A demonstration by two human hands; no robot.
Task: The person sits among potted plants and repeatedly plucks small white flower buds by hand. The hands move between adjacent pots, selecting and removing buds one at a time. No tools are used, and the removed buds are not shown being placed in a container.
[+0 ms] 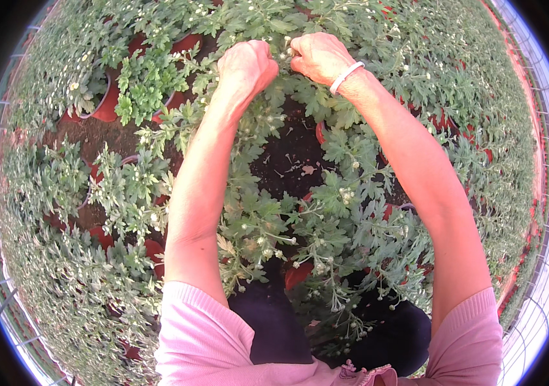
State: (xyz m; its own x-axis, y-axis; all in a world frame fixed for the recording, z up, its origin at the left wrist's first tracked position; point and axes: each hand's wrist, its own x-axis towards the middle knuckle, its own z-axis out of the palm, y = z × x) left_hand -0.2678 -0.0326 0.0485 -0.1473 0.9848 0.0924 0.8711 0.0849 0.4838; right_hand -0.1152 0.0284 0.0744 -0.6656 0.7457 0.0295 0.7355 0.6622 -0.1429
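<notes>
Both my arms reach forward over potted chrysanthemum plants with pale, mostly closed buds. My left hand is curled into a loose fist among the leaves, its fingertips hidden underneath. A short gap away, my right hand, with a white band on the wrist, pinches with thumb and forefinger at a cluster of small buds. Green foliage of the same plant spreads beneath the two hands. Whether the left fingers grip a stem cannot be made out.
Dark soil with scattered plucked buds and stems shows between plants. Red plastic pots stand on the left, and a bud-bearing chrysanthemum grows close before my knees. Dense plants extend on the right, towards a pale edge.
</notes>
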